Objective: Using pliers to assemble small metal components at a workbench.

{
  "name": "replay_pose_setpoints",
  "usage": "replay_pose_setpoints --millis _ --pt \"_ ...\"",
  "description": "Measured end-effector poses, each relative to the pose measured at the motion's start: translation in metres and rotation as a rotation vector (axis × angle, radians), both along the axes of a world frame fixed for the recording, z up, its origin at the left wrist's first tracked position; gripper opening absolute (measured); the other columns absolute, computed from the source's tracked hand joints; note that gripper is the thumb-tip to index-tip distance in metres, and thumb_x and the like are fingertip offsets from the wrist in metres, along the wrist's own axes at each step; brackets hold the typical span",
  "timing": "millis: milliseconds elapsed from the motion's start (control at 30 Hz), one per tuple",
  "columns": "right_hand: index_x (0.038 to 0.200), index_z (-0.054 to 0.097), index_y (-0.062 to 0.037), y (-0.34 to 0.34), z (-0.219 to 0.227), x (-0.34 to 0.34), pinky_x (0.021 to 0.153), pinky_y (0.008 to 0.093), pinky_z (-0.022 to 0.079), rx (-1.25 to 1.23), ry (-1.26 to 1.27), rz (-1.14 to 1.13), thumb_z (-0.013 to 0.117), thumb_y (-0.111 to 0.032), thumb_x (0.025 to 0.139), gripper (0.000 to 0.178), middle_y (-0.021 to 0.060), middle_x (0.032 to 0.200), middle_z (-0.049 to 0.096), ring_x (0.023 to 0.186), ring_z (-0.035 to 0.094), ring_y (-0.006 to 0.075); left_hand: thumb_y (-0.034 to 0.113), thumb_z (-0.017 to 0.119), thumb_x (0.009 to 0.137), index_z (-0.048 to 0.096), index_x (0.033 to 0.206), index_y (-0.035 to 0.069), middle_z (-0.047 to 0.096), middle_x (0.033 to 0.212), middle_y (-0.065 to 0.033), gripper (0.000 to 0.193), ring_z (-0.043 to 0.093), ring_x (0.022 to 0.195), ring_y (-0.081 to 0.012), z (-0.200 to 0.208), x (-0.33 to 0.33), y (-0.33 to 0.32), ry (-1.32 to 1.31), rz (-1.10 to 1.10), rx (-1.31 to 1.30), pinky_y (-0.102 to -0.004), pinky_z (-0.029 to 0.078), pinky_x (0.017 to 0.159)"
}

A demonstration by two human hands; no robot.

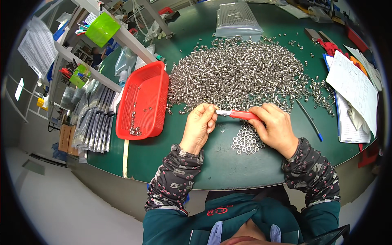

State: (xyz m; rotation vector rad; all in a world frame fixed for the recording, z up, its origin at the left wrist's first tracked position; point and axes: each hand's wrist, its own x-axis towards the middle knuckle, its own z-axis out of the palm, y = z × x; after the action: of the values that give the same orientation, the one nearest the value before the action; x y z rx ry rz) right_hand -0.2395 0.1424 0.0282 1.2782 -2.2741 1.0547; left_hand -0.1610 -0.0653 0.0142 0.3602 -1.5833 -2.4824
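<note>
My right hand (277, 127) is closed around the red handle of a slim knife-like tool (241, 114), its pale end pointing left. At that end my left hand (197, 127) is closed in a pinch between thumb and forefinger. Whatever sits in the pinch is too small and hidden to make out. Just beyond both hands spreads a big heap of small shiny metal rings or sleeves (241, 73). A flat cluster of metal rings (247, 141) lies below the tool, beside my right hand.
A red plastic basket (157, 112) with a few metal pieces stands left of the heap. On the right lie a pen (309, 120) and papers on a clipboard (353, 90). Bagged parts (239, 20) are at the back. Packed plastic bags (94, 126) and a shelf post flank the left edge.
</note>
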Motion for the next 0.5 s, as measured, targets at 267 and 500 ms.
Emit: replay_pose_setpoints --millis 267,500 --pt "0.088 0.059 -0.0077 0.0002 -0.0005 -0.0006 0.052 0.0342 0.044 -0.011 0.066 -0.005 0.067 -0.014 0.07 0.02 0.0056 0.068 0.05 0.064 0.053 0.0226 0.018 0.052 0.091 0.056 0.085 0.004 0.051 0.064 0.0008 0.015 0.04 0.047 -0.0023 0.0003 -0.0003 0.0015 -0.023 0.024 -0.031 -0.0155 0.032 0.039" --pt "0.088 0.059 -0.0077 0.0 -0.0012 -0.0006 0.052 0.0332 0.044 -0.012 0.097 -0.005 0.068 -0.014 0.069 0.022 0.0049 0.068 0.049 0.064 0.053 0.0217 0.02 0.051 0.091 0.055 0.085 0.003 0.049 0.062 0.0008 0.018 0.037 0.046 -0.0025 0.0014 -0.0003 0.0033 -0.039 0.045 -0.097 -0.0154 0.03 0.038"
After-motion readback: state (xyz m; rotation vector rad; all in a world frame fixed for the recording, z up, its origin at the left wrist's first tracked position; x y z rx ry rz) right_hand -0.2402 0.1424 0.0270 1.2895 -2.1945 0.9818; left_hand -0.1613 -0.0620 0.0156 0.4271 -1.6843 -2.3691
